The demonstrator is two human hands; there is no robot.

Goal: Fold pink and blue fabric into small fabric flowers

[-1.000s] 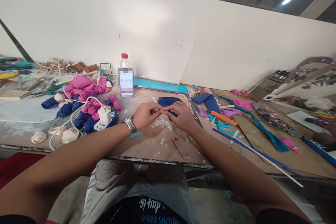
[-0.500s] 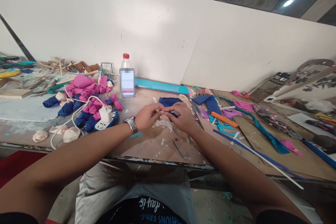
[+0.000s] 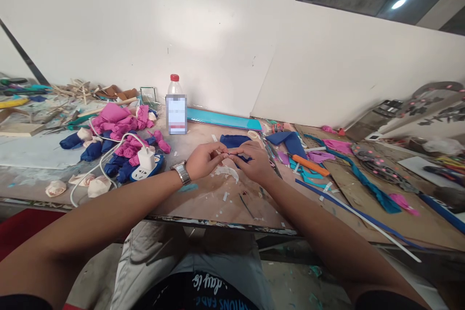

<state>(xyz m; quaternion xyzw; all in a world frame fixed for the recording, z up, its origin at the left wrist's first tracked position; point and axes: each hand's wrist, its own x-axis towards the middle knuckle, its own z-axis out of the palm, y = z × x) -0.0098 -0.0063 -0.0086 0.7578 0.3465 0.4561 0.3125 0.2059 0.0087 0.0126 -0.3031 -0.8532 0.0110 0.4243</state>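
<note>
My left hand [image 3: 204, 160], with a metal watch at the wrist, and my right hand [image 3: 253, 161] meet fingertip to fingertip over the middle of the workbench [image 3: 218, 203]. Both are pinched on a small dark blue foam piece [image 3: 240, 157] that mostly hides under my right fingers. Just behind them lies a larger dark blue foam sheet [image 3: 234, 140]. A crumpled bit of clear tape [image 3: 225, 171] rests on the bench right below my hands.
A plastic bottle [image 3: 176, 106] stands behind my hands, a teal sheet [image 3: 223, 119] beside it. Pink and blue foam rolls [image 3: 116, 131] and a power strip with charger [image 3: 146, 163] lie left. An orange knife [image 3: 308, 163], coloured foam strips and a long white strip [image 3: 363, 220] lie right.
My hands have stayed together at the same spot; only the fingers have shifted slightly on the small blue piece.
</note>
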